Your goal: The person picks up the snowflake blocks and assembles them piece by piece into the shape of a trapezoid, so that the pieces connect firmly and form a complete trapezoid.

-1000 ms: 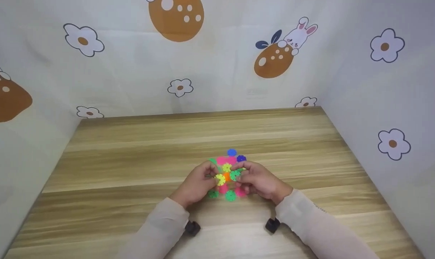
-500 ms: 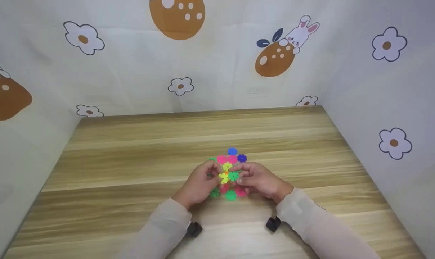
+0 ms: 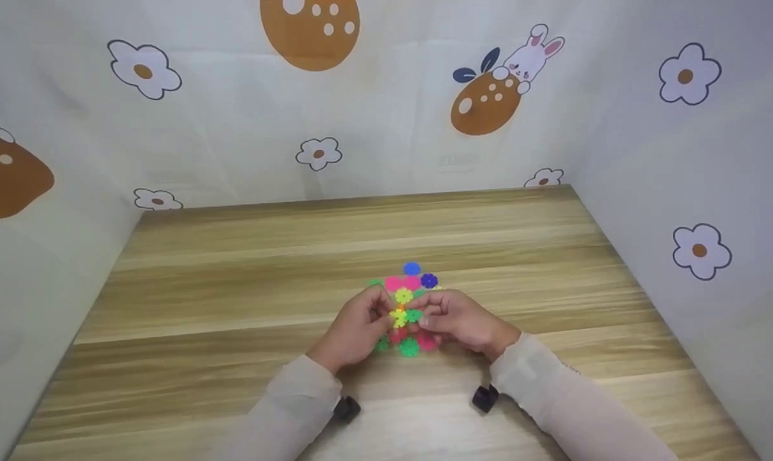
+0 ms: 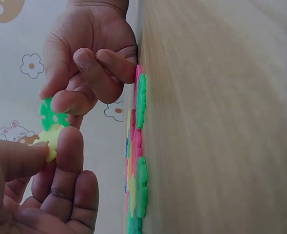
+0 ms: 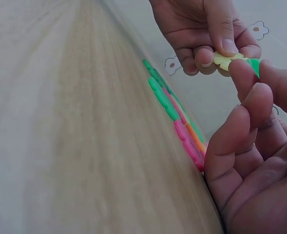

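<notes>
Between thumb and fingers my left hand (image 3: 358, 326) pinches a yellow snowflake disc (image 4: 50, 141), a flat notched plastic piece. My right hand (image 3: 463, 320) pinches a green snowflake disc (image 4: 52, 115) the same way. The two discs meet edge to edge above the table; in the left wrist view their rims overlap, but whether the notches are locked cannot be told. Beneath the hands lie more discs, among them a green one (image 3: 409, 347), a pink one (image 3: 393, 283), a dark blue one (image 3: 429, 280) and a lighter blue one (image 3: 412, 269). The hands hide part of this group.
The loose discs lie flat on a wood-grain table (image 3: 233, 269). Black camera mounts (image 3: 486, 398) sit at both wrists, below the sleeves (image 3: 310, 390). A printed white cloth (image 3: 386, 115) stands round the back and sides of the table.
The yellow and green discs have come together from a small gap. The green disc has tilted and looks narrower now. Both hands keep nearly the same place.
</notes>
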The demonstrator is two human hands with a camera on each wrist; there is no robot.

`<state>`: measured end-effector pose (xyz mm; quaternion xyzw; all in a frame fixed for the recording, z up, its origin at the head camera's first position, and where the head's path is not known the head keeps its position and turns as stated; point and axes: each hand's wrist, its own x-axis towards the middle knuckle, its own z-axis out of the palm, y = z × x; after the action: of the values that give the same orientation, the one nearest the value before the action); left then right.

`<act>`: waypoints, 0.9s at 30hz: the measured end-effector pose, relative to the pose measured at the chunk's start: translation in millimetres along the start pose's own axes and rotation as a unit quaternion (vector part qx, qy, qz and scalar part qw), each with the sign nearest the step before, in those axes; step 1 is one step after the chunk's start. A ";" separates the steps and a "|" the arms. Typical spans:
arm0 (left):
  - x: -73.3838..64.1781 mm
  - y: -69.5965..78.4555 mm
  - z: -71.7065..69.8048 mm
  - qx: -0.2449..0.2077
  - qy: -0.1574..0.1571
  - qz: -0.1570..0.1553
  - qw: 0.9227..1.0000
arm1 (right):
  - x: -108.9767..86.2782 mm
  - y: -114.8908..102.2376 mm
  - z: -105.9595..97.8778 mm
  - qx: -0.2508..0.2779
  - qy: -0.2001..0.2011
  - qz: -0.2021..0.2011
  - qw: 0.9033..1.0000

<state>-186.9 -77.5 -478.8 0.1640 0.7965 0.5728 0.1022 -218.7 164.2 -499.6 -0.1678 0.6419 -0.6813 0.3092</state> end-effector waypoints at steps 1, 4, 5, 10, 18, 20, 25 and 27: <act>-0.1 0.2 0.1 0.007 -0.001 0.004 1.000 | -0.1 -0.6 0.6 -0.001 -0.001 -0.001 1.000; -0.2 1.5 0.2 0.018 -0.006 0.014 1.000 | -0.5 -2.0 1.6 -0.002 -0.002 -0.006 1.000; -0.1 1.9 0.2 0.019 -0.008 0.017 1.000 | -0.5 -2.4 1.9 -0.003 -0.002 -0.008 1.000; -0.7 4.5 0.9 0.032 -0.012 0.024 0.999 | -0.9 -3.6 4.0 -0.011 -0.002 -0.013 1.000; 0.9 5.1 2.4 -0.005 0.022 0.018 1.000 | -2.1 -10.3 6.9 -0.033 0.028 -0.023 0.999; 1.3 3.4 0.4 -0.019 0.027 0.003 0.999 | -1.4 -12.6 3.8 -0.053 0.044 -0.026 0.997; 4.4 -5.1 -7.1 -0.073 0.046 -0.037 0.996 | 2.2 -14.8 -17.2 -0.087 0.140 -0.037 0.986; 5.8 -8.9 -10.2 -0.094 0.050 -0.053 0.993 | 2.3 -15.1 -26.9 -0.097 0.177 -0.025 0.979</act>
<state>-197.1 -86.9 -483.8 0.0824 0.7506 0.6468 0.1070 -240.4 183.2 -488.4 -0.0893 0.7450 -0.6424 0.1560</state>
